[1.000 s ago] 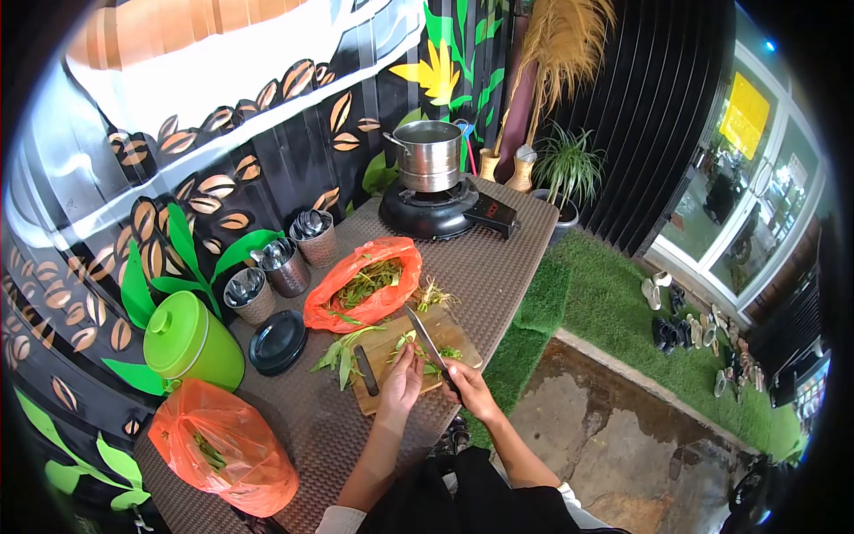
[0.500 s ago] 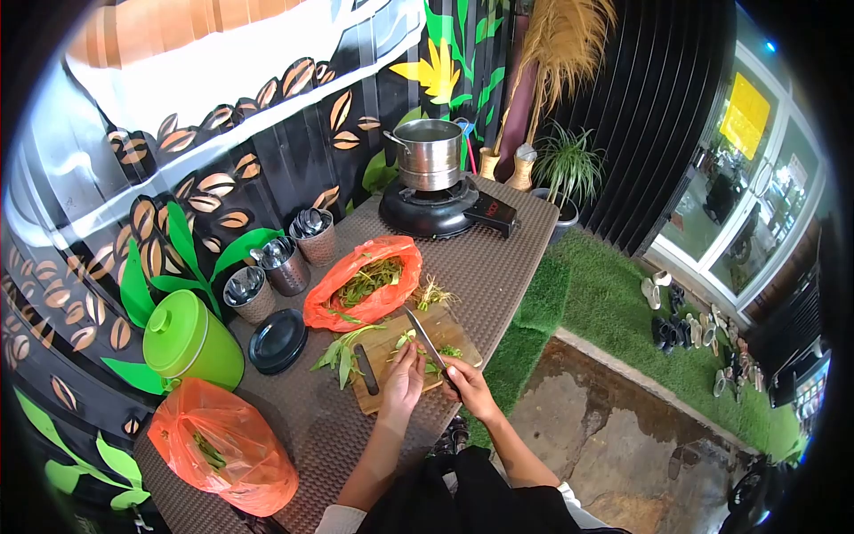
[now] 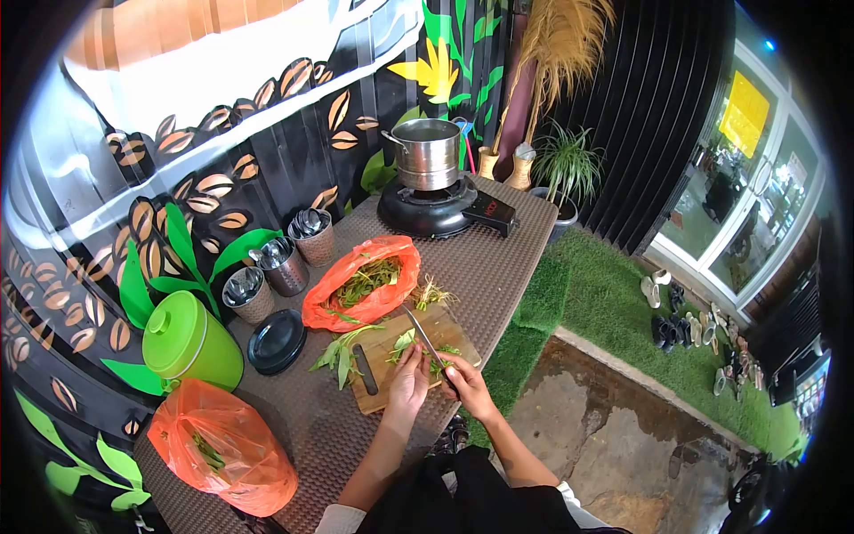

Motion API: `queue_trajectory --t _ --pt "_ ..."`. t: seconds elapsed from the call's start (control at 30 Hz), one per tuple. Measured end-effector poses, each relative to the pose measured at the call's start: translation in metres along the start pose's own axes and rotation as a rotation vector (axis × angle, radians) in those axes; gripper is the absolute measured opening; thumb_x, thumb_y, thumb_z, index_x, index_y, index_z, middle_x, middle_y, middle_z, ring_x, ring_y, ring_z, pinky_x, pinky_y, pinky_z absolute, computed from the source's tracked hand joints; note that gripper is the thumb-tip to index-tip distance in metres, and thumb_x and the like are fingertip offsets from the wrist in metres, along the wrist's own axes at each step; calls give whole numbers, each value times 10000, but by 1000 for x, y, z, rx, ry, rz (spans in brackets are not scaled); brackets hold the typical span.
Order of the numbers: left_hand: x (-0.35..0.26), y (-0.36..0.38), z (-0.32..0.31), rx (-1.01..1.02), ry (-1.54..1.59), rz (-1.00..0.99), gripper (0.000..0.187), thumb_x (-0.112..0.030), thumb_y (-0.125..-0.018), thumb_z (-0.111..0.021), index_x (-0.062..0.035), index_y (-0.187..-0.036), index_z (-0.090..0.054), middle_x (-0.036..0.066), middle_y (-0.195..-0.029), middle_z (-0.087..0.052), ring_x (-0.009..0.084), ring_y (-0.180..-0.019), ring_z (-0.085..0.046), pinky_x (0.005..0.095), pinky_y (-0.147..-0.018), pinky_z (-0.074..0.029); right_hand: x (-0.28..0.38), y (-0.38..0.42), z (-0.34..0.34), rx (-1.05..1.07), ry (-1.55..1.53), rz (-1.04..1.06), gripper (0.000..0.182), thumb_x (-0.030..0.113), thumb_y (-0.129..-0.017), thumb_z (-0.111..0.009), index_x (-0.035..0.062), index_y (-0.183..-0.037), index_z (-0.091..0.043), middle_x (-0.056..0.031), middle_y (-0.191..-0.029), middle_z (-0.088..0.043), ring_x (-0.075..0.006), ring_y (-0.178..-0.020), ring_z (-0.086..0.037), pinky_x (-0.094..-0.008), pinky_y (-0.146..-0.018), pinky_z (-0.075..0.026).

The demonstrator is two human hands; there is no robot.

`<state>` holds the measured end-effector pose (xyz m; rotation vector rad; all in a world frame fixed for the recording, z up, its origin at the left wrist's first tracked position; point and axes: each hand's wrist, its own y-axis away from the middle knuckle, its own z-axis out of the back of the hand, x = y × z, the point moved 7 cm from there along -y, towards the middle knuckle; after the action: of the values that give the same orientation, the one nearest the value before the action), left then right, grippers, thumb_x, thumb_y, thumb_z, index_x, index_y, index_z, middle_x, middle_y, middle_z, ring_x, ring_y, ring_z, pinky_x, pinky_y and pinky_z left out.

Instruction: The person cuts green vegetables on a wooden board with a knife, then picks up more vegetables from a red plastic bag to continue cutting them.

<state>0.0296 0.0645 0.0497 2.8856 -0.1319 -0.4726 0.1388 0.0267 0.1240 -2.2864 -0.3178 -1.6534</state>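
Greens [image 3: 425,352] lie on the wooden cutting board [image 3: 391,378] at the near edge of the table [image 3: 498,267], and that is where I am working. My left hand [image 3: 409,378] is curled narrow over the stems, pinning them flat to the board. My right hand [image 3: 467,390] is closed around the handle of the knife [image 3: 425,336], whose blade slants up and away across the bunch, just beside the left fingertips. More leafy stems [image 3: 342,351] spill off the board's far side, next to a dark-handled tool [image 3: 362,369] lying on the wood. An orange bag [image 3: 360,285] of more greens sits open behind the board, well apart from a second orange bag [image 3: 222,449] at the near left. My worry is the blade: it sits so close to my holding fingers that a slip on wet stems could nick them. The board also lies near the table edge, so a hard push might shift it.
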Motion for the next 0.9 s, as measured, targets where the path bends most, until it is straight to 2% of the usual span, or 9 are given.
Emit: queue_trajectory --t 0.9 --pt "-2 11 -20 14 -108 -42 138 -57 -855 -619 -101 -981 -585 -4 -953 -617 88 -883 -565 222 -799 -450 -7 2 2 13 -69 -4 359 214 -984 -404 82 -1318 -421 45 -633 -351 -62 -535 -329 -207 -483 -286"
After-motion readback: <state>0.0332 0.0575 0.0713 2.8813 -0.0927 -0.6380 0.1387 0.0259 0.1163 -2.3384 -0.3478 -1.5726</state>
